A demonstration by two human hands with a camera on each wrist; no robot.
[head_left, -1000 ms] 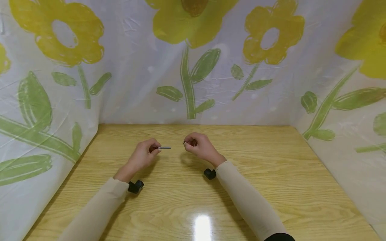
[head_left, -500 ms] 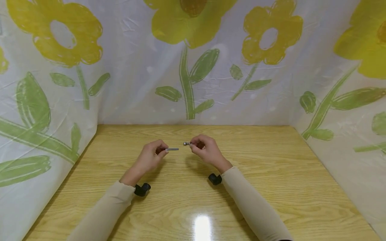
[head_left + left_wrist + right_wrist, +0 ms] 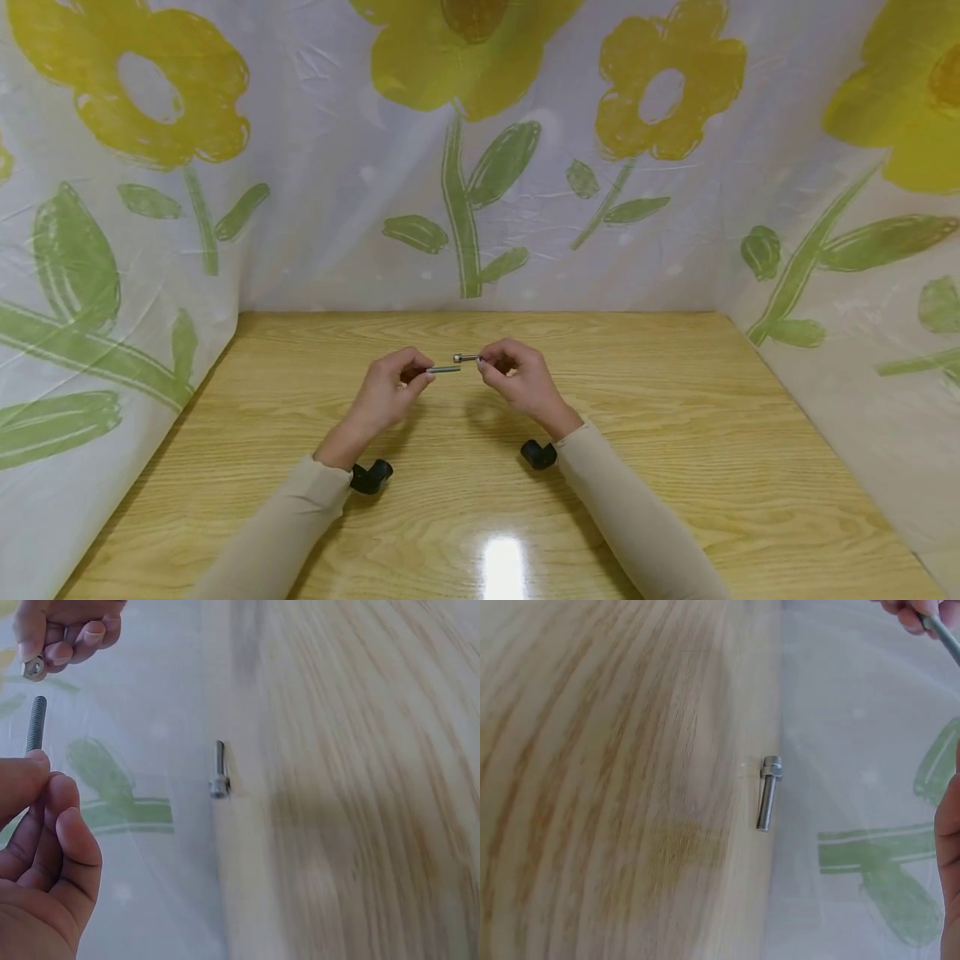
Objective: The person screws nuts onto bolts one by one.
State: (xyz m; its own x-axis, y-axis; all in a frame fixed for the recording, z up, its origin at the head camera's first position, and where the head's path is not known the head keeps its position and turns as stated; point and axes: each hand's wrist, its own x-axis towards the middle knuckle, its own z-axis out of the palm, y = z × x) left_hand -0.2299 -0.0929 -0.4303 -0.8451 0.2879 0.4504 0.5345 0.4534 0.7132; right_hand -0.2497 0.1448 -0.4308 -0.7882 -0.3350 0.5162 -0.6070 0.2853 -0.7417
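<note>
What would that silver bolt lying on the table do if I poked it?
The bolt would probably stay stiff, since it looks like solid metal. That metal look also suggests it might feel heavy for its size. It may roll or swing round in a curve, because its shaft looks round and one end is wider.

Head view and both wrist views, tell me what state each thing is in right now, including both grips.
Left grip: pinching the threaded rod.
Right grip: holding the hex nut.
Threaded rod: raised, free end bare.
Hex nut: off the rod, a gap between them.
Bolt: lying on its side on the table, a collar near its head.
Flowered cloth: hanging, lightly creased.
</note>
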